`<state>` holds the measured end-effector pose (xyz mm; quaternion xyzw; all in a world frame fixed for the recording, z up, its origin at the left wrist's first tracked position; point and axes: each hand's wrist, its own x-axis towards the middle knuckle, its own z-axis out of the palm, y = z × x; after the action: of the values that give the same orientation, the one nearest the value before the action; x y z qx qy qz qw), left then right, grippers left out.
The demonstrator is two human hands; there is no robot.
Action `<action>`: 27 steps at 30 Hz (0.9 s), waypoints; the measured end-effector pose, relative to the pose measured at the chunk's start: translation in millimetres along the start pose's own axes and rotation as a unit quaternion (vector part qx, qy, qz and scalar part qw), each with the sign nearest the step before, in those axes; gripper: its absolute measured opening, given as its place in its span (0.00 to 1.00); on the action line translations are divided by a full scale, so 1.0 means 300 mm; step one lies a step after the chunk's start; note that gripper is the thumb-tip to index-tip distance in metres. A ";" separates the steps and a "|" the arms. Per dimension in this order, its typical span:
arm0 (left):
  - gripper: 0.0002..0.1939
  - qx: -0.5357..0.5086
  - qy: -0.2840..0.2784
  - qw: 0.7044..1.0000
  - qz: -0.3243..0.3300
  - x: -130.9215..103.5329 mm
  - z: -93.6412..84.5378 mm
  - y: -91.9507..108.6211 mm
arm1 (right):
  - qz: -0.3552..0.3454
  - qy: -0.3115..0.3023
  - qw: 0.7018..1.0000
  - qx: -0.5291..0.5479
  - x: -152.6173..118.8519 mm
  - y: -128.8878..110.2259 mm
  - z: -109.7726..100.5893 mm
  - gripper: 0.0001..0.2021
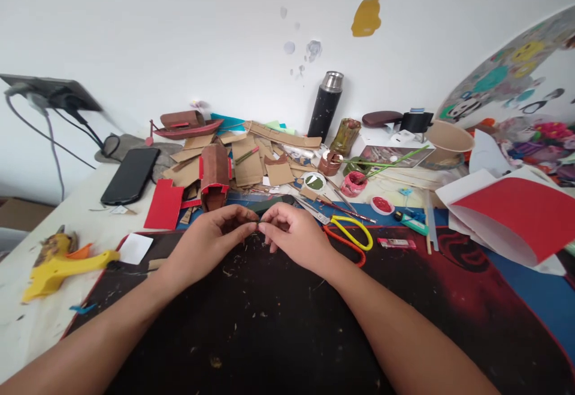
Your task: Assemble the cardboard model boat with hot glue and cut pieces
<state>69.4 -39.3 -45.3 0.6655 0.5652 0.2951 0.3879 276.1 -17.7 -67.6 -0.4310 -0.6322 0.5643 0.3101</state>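
Above the dark mat, my left hand and my right hand meet, thumbs and index fingertips pinched close together. Whatever sits between the fingertips is too small and hidden to name. Just behind them lies a dark green object, partly covered by the fingers. Scissors with yellow and orange handles rest right of my right hand. Beyond my left hand stands a brown arched cardboard piece with red trim, and a flat red piece lies beside it.
Cardboard scraps pile up behind, near a small model boat. Open paint jars and a black flask stand at the back. A yellow glue gun and a phone lie left; rolled red paper lies right.
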 end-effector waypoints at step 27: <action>0.19 -0.167 0.018 0.985 -0.041 -0.009 0.026 0.002 | 0.030 -0.051 0.996 0.072 -0.004 0.001 0.012 0.05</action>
<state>75.7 -43.4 -48.7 0.5618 0.5418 0.3815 0.4953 273.5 -20.3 -68.3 -0.3973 -0.5913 0.6387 0.2908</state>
